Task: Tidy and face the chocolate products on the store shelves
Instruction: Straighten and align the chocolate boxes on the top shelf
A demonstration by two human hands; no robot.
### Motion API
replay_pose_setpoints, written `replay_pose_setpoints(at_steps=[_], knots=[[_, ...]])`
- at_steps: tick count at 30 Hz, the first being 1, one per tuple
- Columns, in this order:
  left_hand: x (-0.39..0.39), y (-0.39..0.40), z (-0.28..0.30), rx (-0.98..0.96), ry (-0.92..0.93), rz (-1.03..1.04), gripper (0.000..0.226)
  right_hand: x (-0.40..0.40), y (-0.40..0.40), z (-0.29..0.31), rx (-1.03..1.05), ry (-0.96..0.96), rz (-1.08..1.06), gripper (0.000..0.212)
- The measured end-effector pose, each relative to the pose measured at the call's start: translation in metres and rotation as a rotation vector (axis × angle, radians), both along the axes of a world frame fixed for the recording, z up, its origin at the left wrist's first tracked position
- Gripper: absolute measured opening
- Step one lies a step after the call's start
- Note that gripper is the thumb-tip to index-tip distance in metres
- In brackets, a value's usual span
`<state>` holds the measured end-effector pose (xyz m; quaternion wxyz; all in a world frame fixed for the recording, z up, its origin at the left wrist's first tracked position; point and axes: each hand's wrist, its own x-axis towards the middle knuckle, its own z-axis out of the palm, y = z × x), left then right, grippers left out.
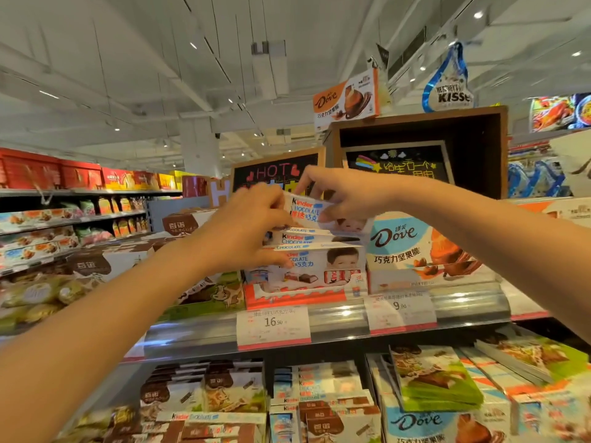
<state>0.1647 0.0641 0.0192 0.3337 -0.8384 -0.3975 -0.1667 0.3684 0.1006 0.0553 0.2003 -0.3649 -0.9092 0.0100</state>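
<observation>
Both forearms reach up to the top shelf (345,318), where the left hand (252,231) and right hand (345,193) each pinch an end of a Kinder chocolate box (307,211). It is held above the Kinder stack (316,266), long axis running left to right, printed front tilted toward the camera, beside the Dove box (412,247).

We read "Kinder Chocolate" on the white boxes (315,266), "Dove" on the blue box (415,247) beside them and the orange box (347,99) up top, "Kisses" on the hanging sign (451,94), "HOT" on the chalkboard (275,171), and 16.90 (273,326) and 9.90 (399,310) on the shelf price tags.
</observation>
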Motion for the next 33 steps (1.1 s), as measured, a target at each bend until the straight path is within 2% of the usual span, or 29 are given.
replay_pose_setpoints(at_steps=[3,9,13,17,21,24,28,31,33], knots=[[-0.003,0.001,-0.002,0.071,-0.028,0.032,0.051,-0.003,0.000,-0.007,0.015,-0.043,0.011,0.042],[-0.002,0.000,-0.002,-0.128,-0.107,-0.053,0.041,-0.002,-0.003,-0.012,0.040,-0.043,0.023,0.043],[-0.002,-0.001,0.001,-0.098,-0.060,-0.056,0.042,0.002,-0.006,-0.015,0.025,-0.132,0.015,0.054],[0.000,-0.002,0.001,-0.105,-0.033,0.030,0.042,-0.002,-0.002,-0.025,-0.070,-0.094,0.066,0.044],[0.002,-0.001,0.000,-0.149,-0.020,0.080,0.042,-0.011,0.003,-0.030,-0.114,-0.094,0.065,0.043],[0.005,-0.002,0.002,-0.162,0.010,0.152,0.046,-0.006,-0.001,-0.028,-0.058,0.005,0.024,0.041],[0.018,-0.002,0.005,-0.173,0.000,0.200,0.051,0.040,-0.012,-0.020,0.005,0.184,-0.008,0.038],[0.043,-0.001,0.006,-0.188,-0.073,0.173,0.065,0.093,-0.015,-0.010,-0.028,0.249,-0.080,0.029],[0.065,0.005,0.008,-0.239,-0.140,0.102,0.065,0.127,-0.012,-0.007,-0.032,0.292,-0.122,0.022]])
